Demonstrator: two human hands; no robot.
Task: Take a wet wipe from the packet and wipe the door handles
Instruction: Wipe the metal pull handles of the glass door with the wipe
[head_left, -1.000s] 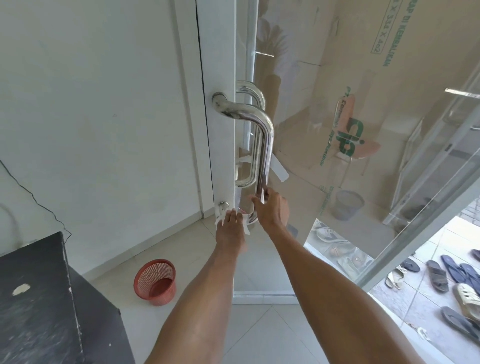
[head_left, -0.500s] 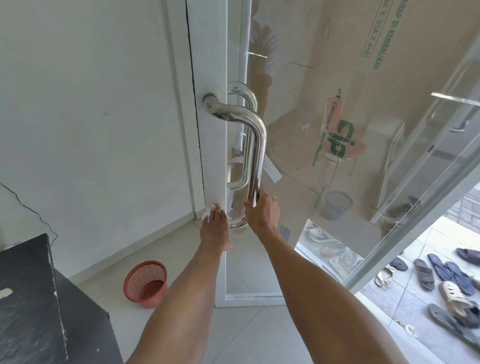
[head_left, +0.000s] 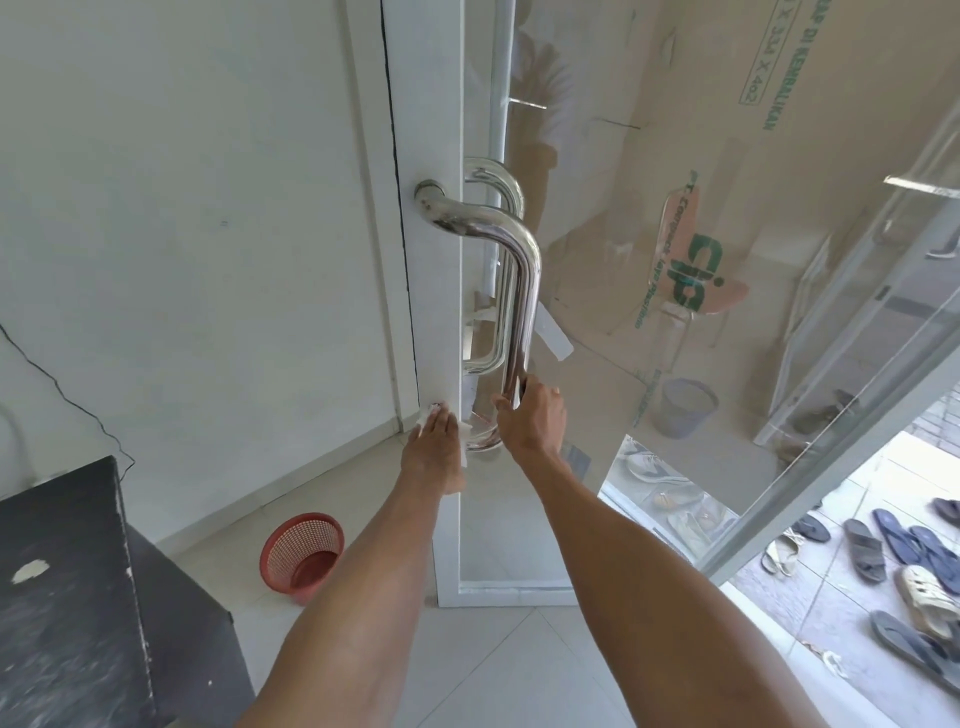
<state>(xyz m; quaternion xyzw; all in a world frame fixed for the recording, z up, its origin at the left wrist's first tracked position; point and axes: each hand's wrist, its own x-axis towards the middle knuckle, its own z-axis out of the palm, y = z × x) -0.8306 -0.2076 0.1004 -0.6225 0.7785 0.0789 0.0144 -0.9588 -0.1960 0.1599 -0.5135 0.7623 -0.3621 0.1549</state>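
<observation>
The left hand (head_left: 434, 449) presses the wet wipe (head_left: 426, 413) with straight, together fingers against the door stile (head_left: 431, 286), so it could slip out and drop. At 1 o'clock of it the right hand (head_left: 530, 415) curls round the foot of the steel pull handle (head_left: 524, 291); a tug could swing the door away.

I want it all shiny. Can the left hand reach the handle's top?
Probably yes: the left hand presses the wet wipe by the door handle's bottom; the right hand grips low, leaving the top bare.
</observation>
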